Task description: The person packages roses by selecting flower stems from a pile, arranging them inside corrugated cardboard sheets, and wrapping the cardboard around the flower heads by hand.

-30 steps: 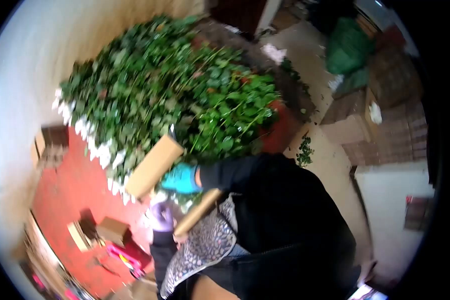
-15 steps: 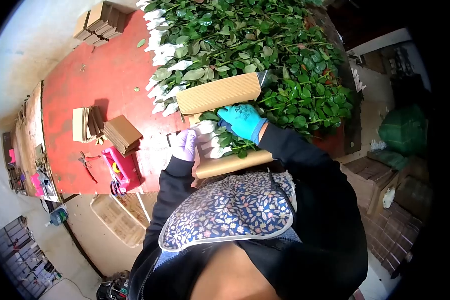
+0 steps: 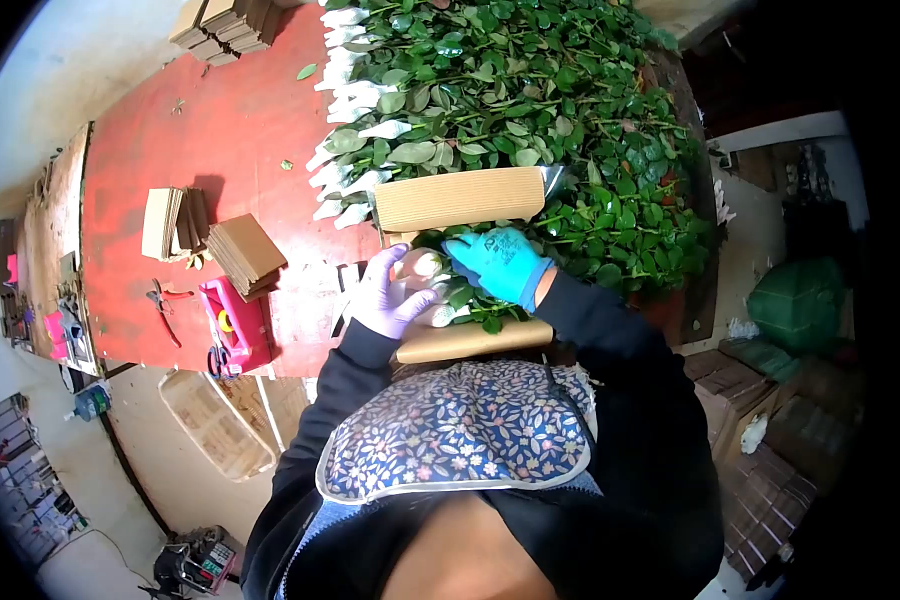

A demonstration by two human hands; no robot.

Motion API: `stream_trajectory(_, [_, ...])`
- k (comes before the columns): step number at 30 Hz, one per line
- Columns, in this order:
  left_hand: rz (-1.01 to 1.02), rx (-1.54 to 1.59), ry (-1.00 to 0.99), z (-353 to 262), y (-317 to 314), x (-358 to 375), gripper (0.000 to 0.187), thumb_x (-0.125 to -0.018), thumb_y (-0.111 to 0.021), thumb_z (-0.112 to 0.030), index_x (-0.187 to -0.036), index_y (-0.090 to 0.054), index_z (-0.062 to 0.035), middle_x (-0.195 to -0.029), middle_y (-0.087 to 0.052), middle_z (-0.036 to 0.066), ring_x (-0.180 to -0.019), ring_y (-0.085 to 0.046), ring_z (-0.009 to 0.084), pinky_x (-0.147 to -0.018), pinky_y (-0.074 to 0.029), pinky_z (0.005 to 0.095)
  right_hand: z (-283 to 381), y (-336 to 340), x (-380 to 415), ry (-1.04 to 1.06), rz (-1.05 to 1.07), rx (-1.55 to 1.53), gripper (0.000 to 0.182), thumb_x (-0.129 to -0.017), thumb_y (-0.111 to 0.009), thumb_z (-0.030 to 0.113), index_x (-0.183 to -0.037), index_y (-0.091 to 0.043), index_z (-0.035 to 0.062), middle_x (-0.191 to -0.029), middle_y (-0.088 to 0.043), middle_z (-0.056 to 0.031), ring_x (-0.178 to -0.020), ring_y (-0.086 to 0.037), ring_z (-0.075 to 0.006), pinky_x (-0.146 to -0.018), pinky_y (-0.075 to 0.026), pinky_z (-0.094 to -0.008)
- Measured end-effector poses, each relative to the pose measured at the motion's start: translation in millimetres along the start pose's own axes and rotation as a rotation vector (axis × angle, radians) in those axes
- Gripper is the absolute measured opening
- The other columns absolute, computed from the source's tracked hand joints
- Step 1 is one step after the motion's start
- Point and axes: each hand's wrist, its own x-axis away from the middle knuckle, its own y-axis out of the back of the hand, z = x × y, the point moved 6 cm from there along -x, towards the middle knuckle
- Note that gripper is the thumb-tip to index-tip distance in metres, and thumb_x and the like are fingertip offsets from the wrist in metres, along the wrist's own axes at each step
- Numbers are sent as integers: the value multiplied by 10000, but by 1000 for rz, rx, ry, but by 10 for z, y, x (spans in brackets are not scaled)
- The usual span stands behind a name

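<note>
My left hand (image 3: 388, 296), in a pale purple glove, has its thumb and fingers apart at the white-sleeved flower heads (image 3: 438, 314) of a small bunch. My right hand (image 3: 500, 264), in a blue coated glove, is closed over the bunch's leafy stems (image 3: 485, 308), just right of the heads; its fingertips are partly hidden. Under the bunch lies a brown cardboard wrap. Its near flap (image 3: 475, 340) lies by my apron, and its corrugated far flap (image 3: 460, 200) stands beyond my hands.
Many leafy flower stems (image 3: 530, 110) with white-sleeved heads (image 3: 355, 95) cover the far right of the red table (image 3: 120, 290). Folded cardboard stacks (image 3: 245, 255), red-handled pruners (image 3: 167, 310) and a pink tape dispenser (image 3: 235, 325) lie left. A plastic basket (image 3: 210, 425) is below the table edge.
My left hand has spread its thumb and fingers and moved up around the flower heads. My right hand stays on the stems, its fingers flatter. The whole view has shifted slightly.
</note>
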Motion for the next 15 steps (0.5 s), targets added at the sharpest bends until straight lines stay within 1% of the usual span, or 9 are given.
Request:
stream_trajectory(1, [-3, 136, 116, -4, -14, -28, 619, -772, -828, -133, -1297, -515, -40, -1276, -556, 163, -1102, -603, 280, -961, -481, 367, 22, -7, 16, 20, -28, 3, 207, -909, -549, 254, -1050, -597, 110, -904, -658, -96, -732, -668, -302, -619, -522, -444])
stream_trajectory(3, [257, -551, -61, -236, -135, -123, 541, -811, -763, -60, -1306, -547, -33, -1235, -546, 184, -1153, -572, 330, -953, -494, 378, 60, 8, 34, 43, 5, 43, 218, -908, -546, 248, -1059, -600, 100, -923, -653, -100, -704, -668, -294, -586, -523, -428])
stream_trajectory(4, [224, -564, -103, -201, -146, -116, 490, -833, -741, -72, -1292, -576, -30, -1215, -556, 195, -1091, -594, 356, -900, -520, 361, 117, 105, 19, 48, 9, 47, 218, -908, -546, 248, -1059, -600, 100, -923, -653, -100, -704, -668, -294, -586, -523, -428])
stream_trajectory(6, [215, -561, -111, -115, -133, -105, 474, -844, -734, -89, -1287, -575, -41, -1223, -565, 188, -1072, -608, 324, -881, -527, 343, 168, 165, -13, -43, 237, 254, 364, -896, -599, 299, -1196, -597, 93, -1033, -638, -113, -733, -661, -315, -630, -515, -460])
stream_trajectory(7, [210, -561, -114, -102, -129, -91, 458, -854, -727, -106, -1282, -574, -53, -1232, -575, 180, -1053, -621, 292, -863, -534, 325, 162, 172, -23, -46, 237, 251, 364, -896, -599, 299, -1196, -597, 93, -1033, -638, -113, -733, -661, -315, -630, -515, -460])
stream_trajectory(9, [215, -585, -150, -136, -140, -70, 422, -856, -717, -90, -1255, -583, -51, -1211, -582, 176, -1033, -626, 286, -849, -539, 330, 279, 399, -66, 201, -109, -127, 469, -862, -631, 309, -1273, -559, 92, -1047, -649, -122, -749, -664, -325, -643, -514, -470])
stream_trajectory(11, [218, -612, -195, -91, -157, -73, 387, -858, -707, -73, -1227, -592, -49, -1190, -590, 171, -1013, -631, 280, -834, -543, 334, 228, 252, -191, 155, 200, -151, 609, -835, -658, 383, -1340, -497, 84, -1064, -672, -142, -794, -677, -339, -698, -531, -461])
stream_trajectory(12, [185, -393, -66, 52, -116, -80, 395, -845, -708, -44, -1223, -595, -38, -1175, -572, 184, -1016, -627, 304, -840, -541, 342, 211, 177, -272, 140, 235, -125, 642, -832, -660, 425, -1343, -492, 75, -1054, -677, -146, -806, -682, -340, -709, -537, -457])
stream_trajectory(15, [144, -178, 96, 199, -65, -53, 367, -833, -695, 1, -1187, -604, -34, -1146, -557, 189, -988, -628, 331, -820, -545, 348, 112, 29, -326, 124, 243, -17, 702, -822, -666, 498, -1337, -487, 57, -1058, -686, -159, -858, -691, -331, -736, -542, -440])
